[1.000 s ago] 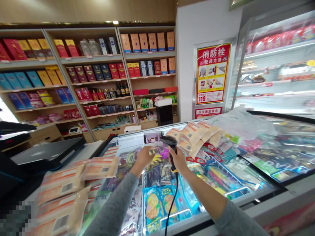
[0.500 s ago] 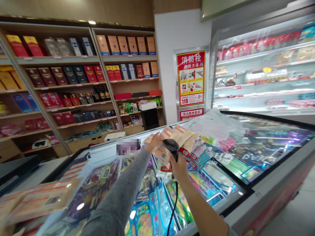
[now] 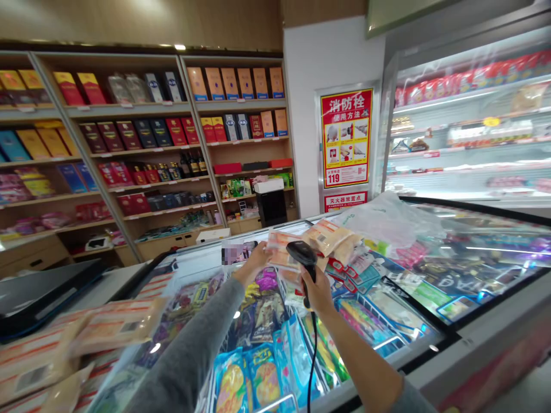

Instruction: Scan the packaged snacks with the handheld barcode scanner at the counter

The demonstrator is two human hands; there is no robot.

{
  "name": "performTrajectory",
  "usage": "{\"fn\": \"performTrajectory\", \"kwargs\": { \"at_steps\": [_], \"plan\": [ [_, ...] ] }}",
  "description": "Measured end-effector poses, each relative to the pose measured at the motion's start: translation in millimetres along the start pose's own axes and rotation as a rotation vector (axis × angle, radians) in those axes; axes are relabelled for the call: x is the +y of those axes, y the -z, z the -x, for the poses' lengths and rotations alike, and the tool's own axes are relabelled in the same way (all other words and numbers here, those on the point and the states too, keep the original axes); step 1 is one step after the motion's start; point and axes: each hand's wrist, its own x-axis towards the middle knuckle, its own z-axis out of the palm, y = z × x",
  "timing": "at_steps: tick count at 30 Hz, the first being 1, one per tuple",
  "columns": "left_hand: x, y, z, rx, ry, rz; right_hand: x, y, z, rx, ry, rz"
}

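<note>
My right hand [image 3: 319,291] is wrapped round the handle of a black barcode scanner [image 3: 303,252]. Its cable drops toward the bottom of the view. To the left, my left hand [image 3: 256,261] pinches the left edge of a flat, clear food packet with orange-white print [image 3: 279,248]. The scanner's head is in front of this packet and covers part of it. Just right of the scanner lies a pile of similar beige packets [image 3: 329,235] on the freezer's glass top. Red and teal packets [image 3: 355,272] lie beside that pile.
A glass-topped freezer [image 3: 434,344] full of bagged foods spreads below my arms. More orange-striped packets [image 3: 30,358] are stacked at lower left, near a black tray-like object [image 3: 47,292]. A crumpled plastic bag [image 3: 387,223] lies on the freezer's far side. Shelves of boxes stand behind.
The view has swung a little to the left. My left hand has drawn a packet leftward from the pile. The scanner stays in my right hand, close to that packet.
</note>
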Motion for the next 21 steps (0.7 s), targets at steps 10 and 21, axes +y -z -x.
{"fn": "performTrajectory", "kwargs": {
  "at_steps": [10,21],
  "plan": [
    [-16,163,119,0.534,0.226,0.255,-5,-114,17,-0.257,-0.101,-0.114],
    [-70,192,158,0.692,-0.017,0.258,10,-169,52,-0.461,-0.208,-0.05]
  ]
}}
